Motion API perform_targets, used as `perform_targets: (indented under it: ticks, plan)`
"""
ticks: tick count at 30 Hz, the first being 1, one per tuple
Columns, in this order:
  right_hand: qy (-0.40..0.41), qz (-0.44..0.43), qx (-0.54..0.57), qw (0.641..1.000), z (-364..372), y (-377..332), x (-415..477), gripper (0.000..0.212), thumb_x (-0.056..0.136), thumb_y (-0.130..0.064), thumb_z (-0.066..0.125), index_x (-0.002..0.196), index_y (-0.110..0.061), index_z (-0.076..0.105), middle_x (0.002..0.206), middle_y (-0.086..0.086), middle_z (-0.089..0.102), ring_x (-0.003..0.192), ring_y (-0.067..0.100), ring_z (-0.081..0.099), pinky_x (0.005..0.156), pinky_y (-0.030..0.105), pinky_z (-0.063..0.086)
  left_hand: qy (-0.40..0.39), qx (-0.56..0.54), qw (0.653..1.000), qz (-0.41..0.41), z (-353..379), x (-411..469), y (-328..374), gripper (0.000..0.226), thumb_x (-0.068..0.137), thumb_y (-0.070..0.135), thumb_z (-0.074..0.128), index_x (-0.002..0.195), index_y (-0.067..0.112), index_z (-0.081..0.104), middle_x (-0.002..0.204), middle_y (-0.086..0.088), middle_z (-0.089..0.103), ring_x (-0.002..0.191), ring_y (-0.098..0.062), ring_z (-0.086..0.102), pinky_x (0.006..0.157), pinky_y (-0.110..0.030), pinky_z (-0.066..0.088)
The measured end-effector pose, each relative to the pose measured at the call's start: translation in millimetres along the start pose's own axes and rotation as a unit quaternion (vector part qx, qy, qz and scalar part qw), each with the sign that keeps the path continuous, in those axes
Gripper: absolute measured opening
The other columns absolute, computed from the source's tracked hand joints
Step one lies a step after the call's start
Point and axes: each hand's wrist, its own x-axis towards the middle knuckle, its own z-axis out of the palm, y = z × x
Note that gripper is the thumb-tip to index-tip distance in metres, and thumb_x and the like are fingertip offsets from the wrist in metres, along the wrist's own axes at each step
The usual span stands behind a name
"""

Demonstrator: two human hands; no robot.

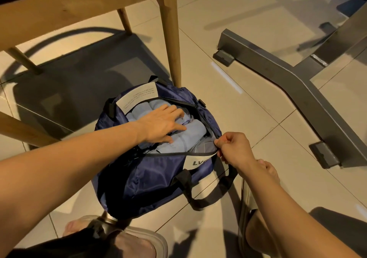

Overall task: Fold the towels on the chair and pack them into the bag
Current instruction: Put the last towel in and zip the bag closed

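Tiled floor (pixel 228 118): carries everything noted below.

Chair (pixel 170 39): wooden, legs and seat rail in view only. The seat top is out of sight, so it cannot be confirmed whether any towels are on it.

Metal frame (pixel 288 82): stands to the right, well apart from the work.

Bag (pixel 151 178): dark blue, on the floor just beside the chair's front leg, mouth open and facing up, one strap (pixel 198 204) lying loose on the tiles.

Towels (pixel 190 136): light blue, folded or rolled, lying side by side inside the bag and filling the opening close to the rim.

Left hand (pixel 160 124): flat on the towels, fingers extended, pressing them down; it grasps nothing.

Right hand (pixel 234 148): fingers curled, pinching the bag's near rim at the right end of the zip (pixel 178 154). Whether the zip pull itself is between the fingers cannot be told.

Assessment: the step in hand is packing, with the load being settled while the mouth is held taut. The next move likely calls for the left hand to come clear of the opening, and for the towels to sit below the zip line so the fabric does not snag.
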Motion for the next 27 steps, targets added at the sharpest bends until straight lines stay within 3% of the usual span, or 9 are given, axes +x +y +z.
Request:
perform_targets:
  ticks: [3,6,10,16,23,27]
  plan:
    - [-0.006,-0.006,-0.004,1.000,-1.2,-0.3,-0.1,0.023,0.095,-0.014,0.064,0.072,-0.008,0.068,0.050,0.000,0.063,0.043,0.009,0.053,0.052,0.028,0.043,-0.004,-0.039,0.999,0.012,-3.0,-0.2,-4.2,0.074,0.084,0.059,0.067,0.151,0.038,0.044,0.156,-0.006,0.035,0.139,-0.027,0.033,0.111,-0.044,0.028]
    - [-0.009,-0.007,-0.007,1.000,-0.4,0.1,0.1,0.023,0.095,-0.014,0.064,0.073,-0.007,0.068,0.050,0.000,0.063,0.043,0.009,0.053,0.053,0.028,0.043,-0.086,-0.119,0.989,0.018,-9.9,5.6,-6.3,0.093,0.077,0.067,0.070,0.157,0.041,0.032,0.169,-0.001,0.015,0.153,-0.024,0.012,0.123,-0.047,0.013]
    - [-0.024,-0.020,-0.012,0.999,0.7,1.4,-1.9,0.023,0.096,-0.013,0.063,0.074,-0.007,0.067,0.051,0.000,0.063,0.043,0.006,0.053,0.054,0.027,0.043,-0.141,-0.038,0.988,0.041,-7.7,22.4,-7.4,0.102,0.075,0.080,0.064,0.160,0.044,0.018,0.171,0.000,-0.003,0.156,-0.026,-0.005,0.124,-0.050,-0.001]
    - [-0.057,-0.041,-0.042,0.997,-8.3,2.0,-5.6,0.024,0.095,-0.012,0.066,0.071,-0.006,0.064,0.052,0.002,0.062,0.043,0.004,0.052,0.051,0.024,0.041,-0.120,0.056,0.991,0.020,9.7,37.3,2.7,0.099,0.082,0.075,0.061,0.161,0.042,0.010,0.168,-0.014,0.013,0.153,-0.033,0.012,0.122,-0.051,0.015]
    - [-0.061,-0.047,-0.066,0.995,-0.6,-17.6,2.3,0.020,0.086,-0.009,0.069,0.066,-0.010,0.064,0.051,-0.003,0.060,0.041,0.003,0.050,0.051,0.023,0.040,-0.027,-0.021,0.999,0.037,1.2,-5.0,-9.3,0.090,0.082,0.074,0.061,0.157,0.035,0.032,0.168,-0.010,0.018,0.154,-0.031,0.014,0.126,-0.050,0.007]
    - [-0.053,-0.041,-0.057,0.996,6.6,-28.9,2.8,0.015,0.086,-0.007,0.065,0.072,-0.003,0.065,0.052,0.000,0.062,0.042,0.007,0.053,0.045,0.022,0.041,-0.021,0.012,1.000,-0.001,0.5,-40.0,-27.8,0.092,0.086,0.078,0.050,0.161,0.034,0.021,0.169,-0.012,0.011,0.155,-0.032,0.010,0.126,-0.052,0.004]
